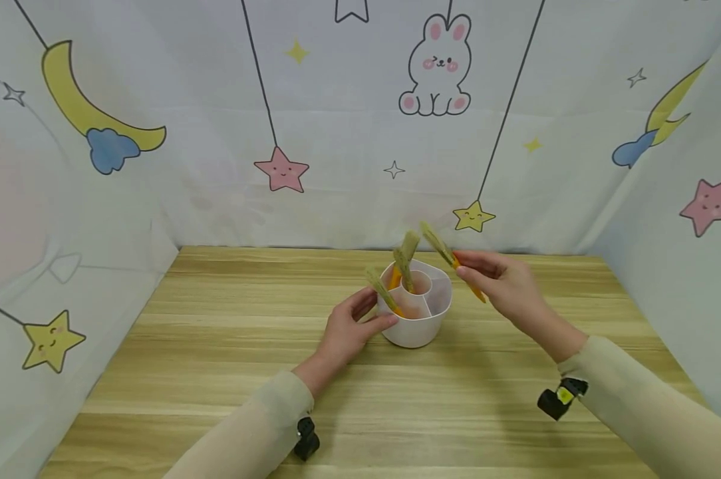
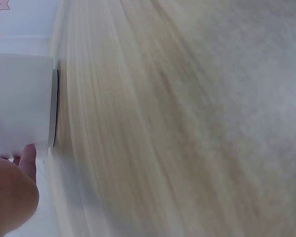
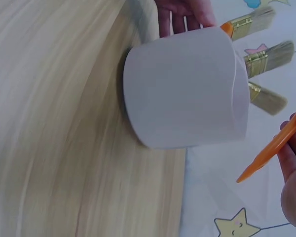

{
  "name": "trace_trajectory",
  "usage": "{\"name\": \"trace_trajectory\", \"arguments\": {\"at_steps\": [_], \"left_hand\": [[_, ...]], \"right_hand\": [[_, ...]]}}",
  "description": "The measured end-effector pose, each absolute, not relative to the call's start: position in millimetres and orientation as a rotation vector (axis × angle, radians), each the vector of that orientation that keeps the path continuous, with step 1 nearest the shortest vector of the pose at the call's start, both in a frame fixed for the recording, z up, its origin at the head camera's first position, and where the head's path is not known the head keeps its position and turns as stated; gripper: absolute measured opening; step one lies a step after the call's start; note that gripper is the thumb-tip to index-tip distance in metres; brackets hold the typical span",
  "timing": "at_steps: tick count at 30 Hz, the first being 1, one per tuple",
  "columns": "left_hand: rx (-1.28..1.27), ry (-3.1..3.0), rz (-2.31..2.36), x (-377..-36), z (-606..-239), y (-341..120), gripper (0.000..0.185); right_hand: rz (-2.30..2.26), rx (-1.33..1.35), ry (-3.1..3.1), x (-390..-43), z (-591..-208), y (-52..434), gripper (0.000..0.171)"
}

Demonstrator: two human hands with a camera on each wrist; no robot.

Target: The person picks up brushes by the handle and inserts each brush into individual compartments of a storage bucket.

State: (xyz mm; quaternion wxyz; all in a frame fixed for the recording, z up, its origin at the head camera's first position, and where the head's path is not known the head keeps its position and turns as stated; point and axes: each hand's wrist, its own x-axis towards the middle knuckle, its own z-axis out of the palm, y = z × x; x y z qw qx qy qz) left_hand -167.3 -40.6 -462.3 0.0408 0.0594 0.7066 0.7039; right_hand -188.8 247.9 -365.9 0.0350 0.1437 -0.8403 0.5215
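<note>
A white divided holder (image 1: 413,334) stands upright on the wooden table, with a round cup in its middle and compartments around it. My left hand (image 1: 350,327) grips its left side, thumb on the front near the rim. Three paintbrushes with orange handles lean in it, bristles up: one brush (image 1: 410,247) at the back left, one (image 1: 404,265) in the centre cup, and another brush (image 1: 383,290) at the front left. Right of the holder, above the table, my right hand (image 1: 511,285) pinches a fourth paintbrush (image 1: 475,290) by its orange handle (image 3: 267,154), its bristles pointing up and left.
The wood-grain table (image 1: 229,346) reaches back to a white cloth backdrop (image 1: 348,120) printed with stars, moons and a rabbit. Similar cloth hangs at both sides. A small black camera is strapped to each wrist.
</note>
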Motion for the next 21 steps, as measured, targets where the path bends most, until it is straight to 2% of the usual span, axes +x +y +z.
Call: {"name": "trace_trajectory", "arguments": {"at_steps": [9,21], "left_hand": [[0.174,2.162,2.150,-167,-462,-41,0.078],[0.194,2.180,2.137,-165,-461,-42,0.078]], "right_hand": [[1.834,0.485,-2.435,-193,-360,223,0.040],[2.016,0.531,-2.254,-195,-370,204,0.039]]}}
